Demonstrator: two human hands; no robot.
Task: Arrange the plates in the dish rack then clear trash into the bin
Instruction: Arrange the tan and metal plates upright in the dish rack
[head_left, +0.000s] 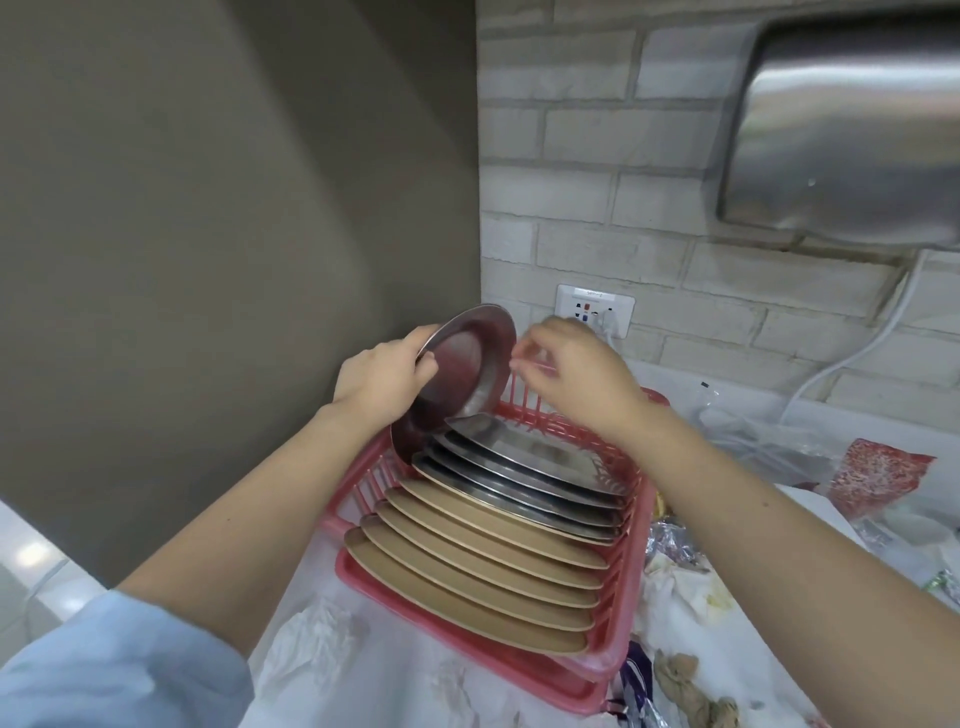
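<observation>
A pink dish rack (631, 525) on the white counter holds several tan plates (467, 577) in its near slots and several steel plates (524, 483) behind them, all standing on edge. My left hand (384, 382) grips the rim of a round steel plate (462, 364), tilted, with its lower edge at the rack's far left end. My right hand (576, 374) hovers over the rack's far end, just right of that plate, its fingers loosely curled and holding nothing.
Trash lies on the counter: crumpled tissues (311, 644) at the near left, wrappers and stained tissue (680, 571) right of the rack, a red packet (878, 475) and clear plastic further right. A wall socket (595, 306) and a steel hand dryer (852, 119) hang on the brick wall.
</observation>
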